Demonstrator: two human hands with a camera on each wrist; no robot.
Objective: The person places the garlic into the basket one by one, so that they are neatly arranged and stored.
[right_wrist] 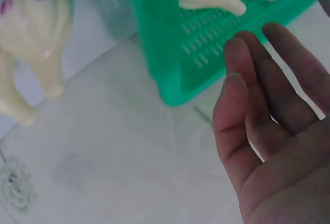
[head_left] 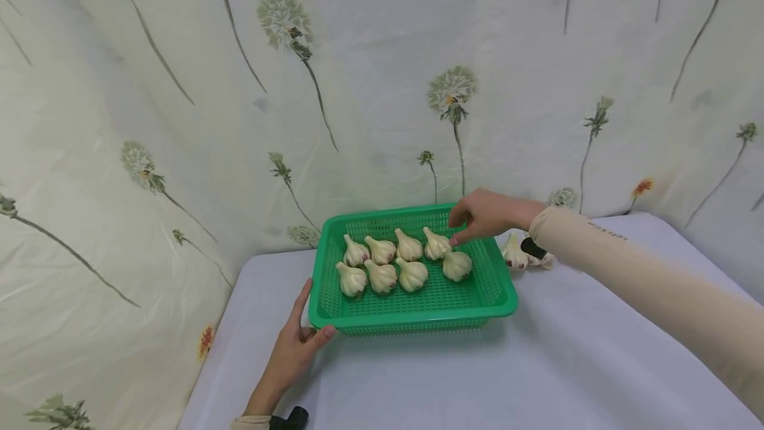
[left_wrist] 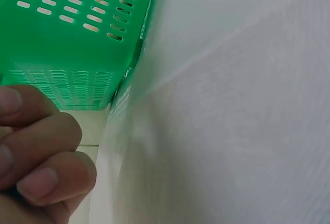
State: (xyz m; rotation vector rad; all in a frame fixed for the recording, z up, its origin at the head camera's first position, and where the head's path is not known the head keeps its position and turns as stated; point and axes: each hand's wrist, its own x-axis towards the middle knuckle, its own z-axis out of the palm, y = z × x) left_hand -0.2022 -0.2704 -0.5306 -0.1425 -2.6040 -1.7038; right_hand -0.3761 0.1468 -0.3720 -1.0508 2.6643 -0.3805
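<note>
A green plastic basket (head_left: 412, 316) holds several white garlic bulbs (head_left: 382, 276) in two rows. My left hand (head_left: 292, 350) grips its front left corner, thumb at the front and index finger along the left side; the other fingers (left_wrist: 49, 141) are curled below the rim. Over the back right part of the basket is my right hand (head_left: 486, 213), its thumb at the right side of a back-row garlic bulb (head_left: 437, 245). In the right wrist view, its fingers (right_wrist: 234, 100) are loosely bent and apart from the visible bulbs.
More garlic bulbs (head_left: 514, 254) lie on the white tablecloth (head_left: 430, 383), right of the basket and partly behind my right wrist. A dandelion-patterned curtain (head_left: 370, 85) hangs along the back and left sides of the table.
</note>
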